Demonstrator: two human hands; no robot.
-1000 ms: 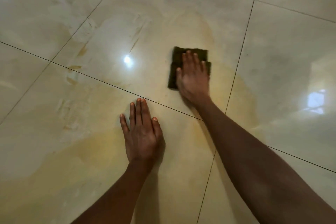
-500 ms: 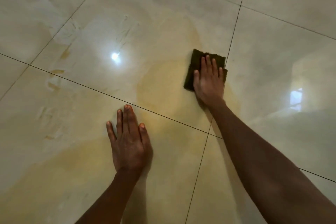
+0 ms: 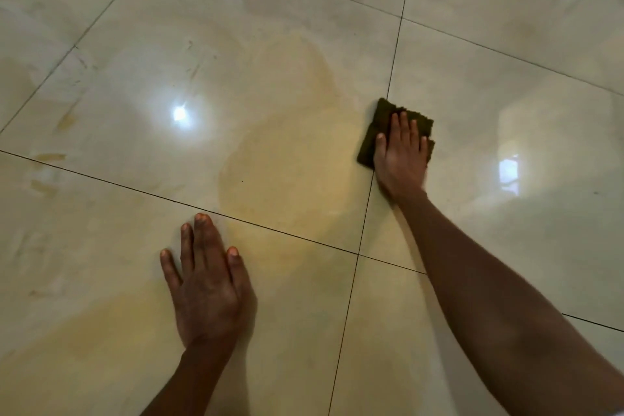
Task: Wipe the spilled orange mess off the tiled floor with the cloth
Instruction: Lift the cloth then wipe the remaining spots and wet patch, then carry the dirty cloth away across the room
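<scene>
Now, cloth: dark green folded cloth [image 3: 381, 132] on shiny cream tiled floor [image 3: 506, 84].
Right hand [image 3: 401, 159]: flat, open, pressing the cloth.
Left hand [image 3: 206, 287]: flat, open, near the cloth.
Mess: pale orange smear [image 3: 287, 176] beside the cloth.

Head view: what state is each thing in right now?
Dark green folded cloth: flat on the floor, pressed under the right hand.
Right hand: open, palm down on the cloth.
Left hand: open, flat on the floor.
Glossy beige tiled floor: streaked.
Orange film: not yet wiped away.
</scene>
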